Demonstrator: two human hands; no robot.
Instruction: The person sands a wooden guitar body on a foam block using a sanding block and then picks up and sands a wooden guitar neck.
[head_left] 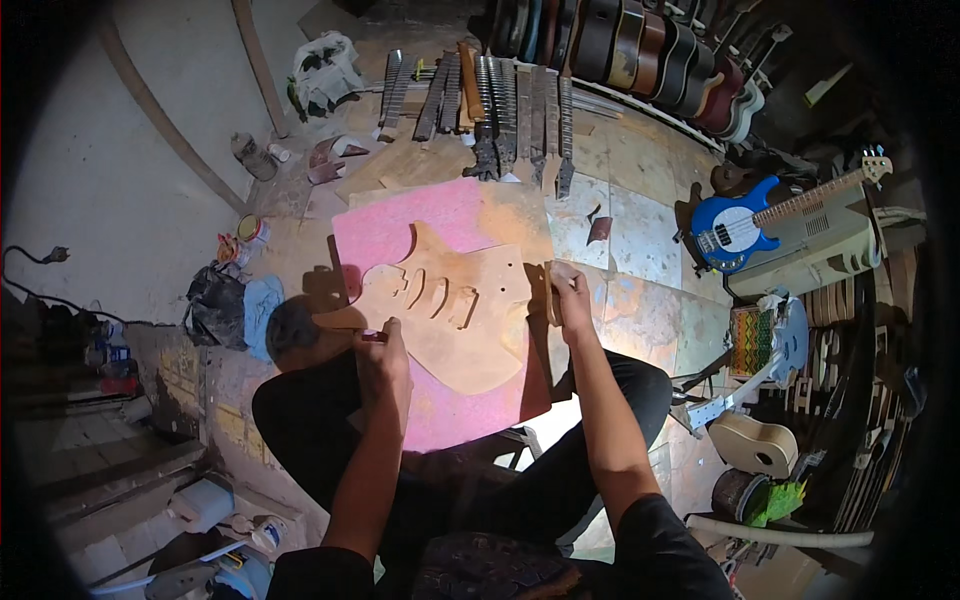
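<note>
A bare wooden electric guitar body (465, 345) with cut-out slots lies flat on a pink board (430, 420) in front of me. My left hand (387, 347) is closed at the body's near left edge. A bit of dark red shows at its fingers, but I cannot make out what it is. Beyond the body's right edge, my right hand (571, 290) grips a small, flat brown block (553, 295) between thumb and fingers. The block stands on edge beside the board's right side.
Several guitar necks (500, 110) lie in a row on the floor ahead. A blue bass guitar (737, 222) leans at the right, near an unpainted acoustic body (753, 445). A row of guitars (625, 50) stands far back. A blue cloth (262, 312) lies left.
</note>
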